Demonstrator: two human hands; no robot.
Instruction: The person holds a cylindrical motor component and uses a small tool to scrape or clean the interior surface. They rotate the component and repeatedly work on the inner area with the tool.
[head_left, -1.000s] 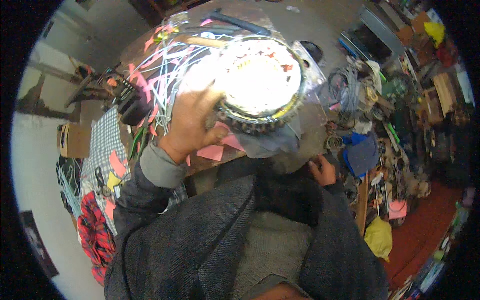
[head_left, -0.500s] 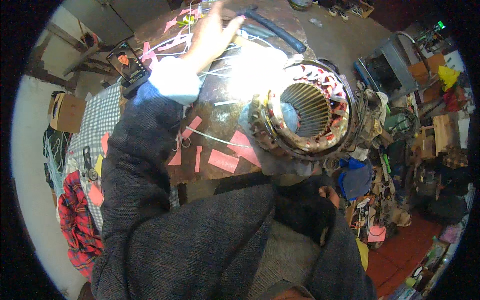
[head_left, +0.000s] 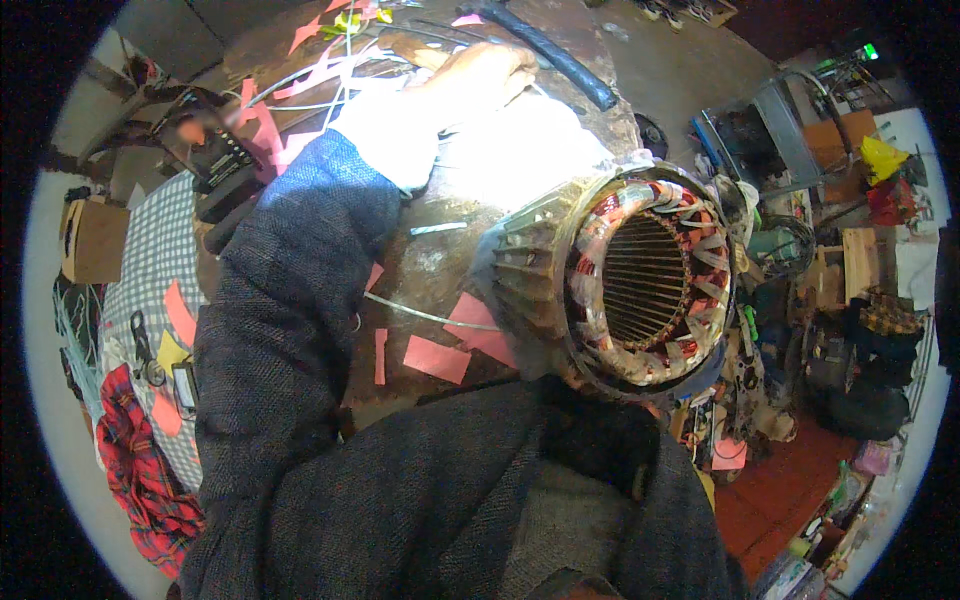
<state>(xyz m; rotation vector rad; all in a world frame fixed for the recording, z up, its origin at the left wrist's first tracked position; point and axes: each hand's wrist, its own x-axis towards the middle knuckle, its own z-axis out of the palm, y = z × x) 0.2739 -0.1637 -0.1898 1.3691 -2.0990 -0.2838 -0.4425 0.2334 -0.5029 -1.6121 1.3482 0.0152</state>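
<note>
Head view shows one motor stator (head_left: 598, 285) at the worktop's (head_left: 440, 278) near right corner, three pink paper pieces (head_left: 437, 358) by the near edge, and the left hand (head_left: 485, 78), grip impossible to tell, beside one black bar (head_left: 548, 52).

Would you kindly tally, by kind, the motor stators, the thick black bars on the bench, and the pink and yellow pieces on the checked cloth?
Motor stator: 1
Thick black bar: 1
Pink pieces: 2
Yellow piece: 1
Total: 5
</note>
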